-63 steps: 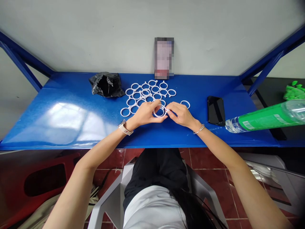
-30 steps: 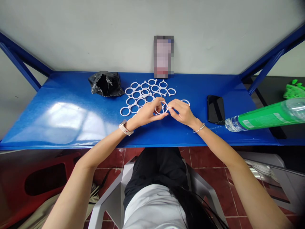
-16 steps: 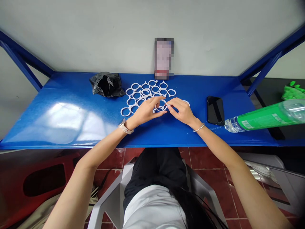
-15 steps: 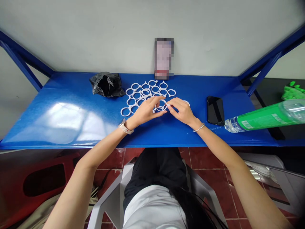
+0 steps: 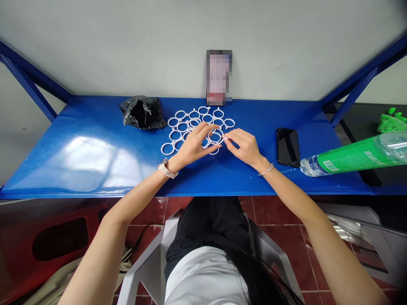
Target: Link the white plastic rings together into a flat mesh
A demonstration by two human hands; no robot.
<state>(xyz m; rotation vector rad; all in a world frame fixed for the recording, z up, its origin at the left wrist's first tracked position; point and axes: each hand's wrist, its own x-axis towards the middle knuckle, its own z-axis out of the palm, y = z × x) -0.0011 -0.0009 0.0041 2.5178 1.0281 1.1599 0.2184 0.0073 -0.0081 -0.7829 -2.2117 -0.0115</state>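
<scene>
Left fingers (image 5: 212, 148) spread wider, bottle label (image 5: 352, 157) illegible

A glossy blue table (image 5: 222, 182) carries a cluster of white rings (image 5: 190, 120), loops with small tabs, some overlapping. Left of the cluster sits a crumpled black plastic bag (image 5: 143, 113), its mouth gaping. Behind the cluster, a blurred rectangular object (image 5: 218, 78) stands upright at the table's back edge. Well to the cluster's right lies a black phone (image 5: 288, 147); farther right is a green-labelled bottle (image 5: 352, 154), whether standing or lying being hard to tell.
</scene>
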